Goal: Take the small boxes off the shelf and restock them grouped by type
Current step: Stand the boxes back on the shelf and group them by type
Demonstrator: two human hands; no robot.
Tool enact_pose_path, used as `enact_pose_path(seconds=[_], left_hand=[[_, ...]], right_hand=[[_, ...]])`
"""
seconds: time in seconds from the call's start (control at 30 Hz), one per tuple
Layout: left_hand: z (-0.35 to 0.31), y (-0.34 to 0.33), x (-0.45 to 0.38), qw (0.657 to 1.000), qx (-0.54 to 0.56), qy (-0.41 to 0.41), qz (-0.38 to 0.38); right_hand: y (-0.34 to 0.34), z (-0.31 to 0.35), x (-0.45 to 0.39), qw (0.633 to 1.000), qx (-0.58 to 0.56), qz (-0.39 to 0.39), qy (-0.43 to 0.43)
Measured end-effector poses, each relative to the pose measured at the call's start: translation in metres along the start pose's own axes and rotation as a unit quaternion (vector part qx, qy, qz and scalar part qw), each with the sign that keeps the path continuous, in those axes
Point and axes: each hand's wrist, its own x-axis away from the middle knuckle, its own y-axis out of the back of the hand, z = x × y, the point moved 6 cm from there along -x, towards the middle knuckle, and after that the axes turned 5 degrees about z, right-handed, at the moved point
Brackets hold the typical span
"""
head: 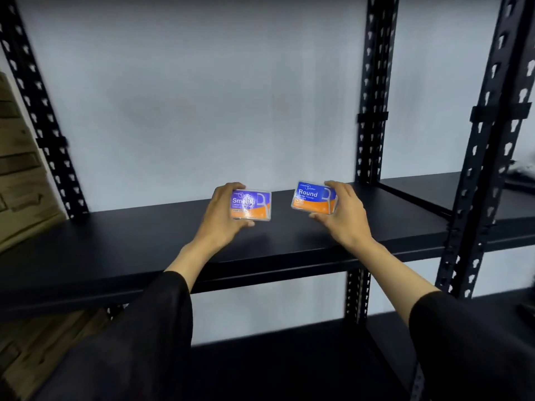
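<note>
I hold two small clear plastic boxes over a black shelf board (115,244). My left hand (220,218) grips a purple-and-orange box labelled "Smooth" (251,204) from its left side. My right hand (344,215) grips a blue-and-orange box labelled "Round" (314,197) from its right side. Both boxes face me, tilted slightly, about a hand's width apart, near the back of the board. Whether they touch the board I cannot tell. No other boxes are visible on this shelf.
Black perforated uprights stand at the left (37,111), the middle right (373,91) and the far right (489,140). A lower black shelf (260,369) lies beneath. A second bay (428,192) continues to the right. Brown cardboard (20,180) leans at the left. A pale wall is behind.
</note>
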Motion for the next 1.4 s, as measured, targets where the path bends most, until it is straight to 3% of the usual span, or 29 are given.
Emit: enact_pose_path(seconds=[0.33, 0.9, 1.1, 1.2, 1.4], left_hand=[[0.03, -0.024, -0.032, 0.997, -0.008, 0.047, 0.054], [0.075, -0.017, -0.066, 0.995, 0.005, 0.095, 0.032], [0.057, -0.021, -0.055, 0.992, -0.081, 0.093, 0.022], [0.024, -0.039, -0.029, 0.987, -0.124, 0.068, 0.07], [0.005, -0.065, 0.005, 0.948, -0.177, 0.123, 0.232]], right_hand=[[-0.025, -0.024, -0.036, 0.994, 0.065, 0.086, -0.023], [-0.036, -0.031, -0.045, 0.991, 0.088, 0.098, -0.012], [-0.036, -0.031, -0.046, 0.991, 0.085, 0.099, -0.017], [-0.035, -0.03, -0.045, 0.992, 0.08, 0.099, -0.021], [-0.032, -0.028, -0.043, 0.993, 0.068, 0.097, -0.018]])
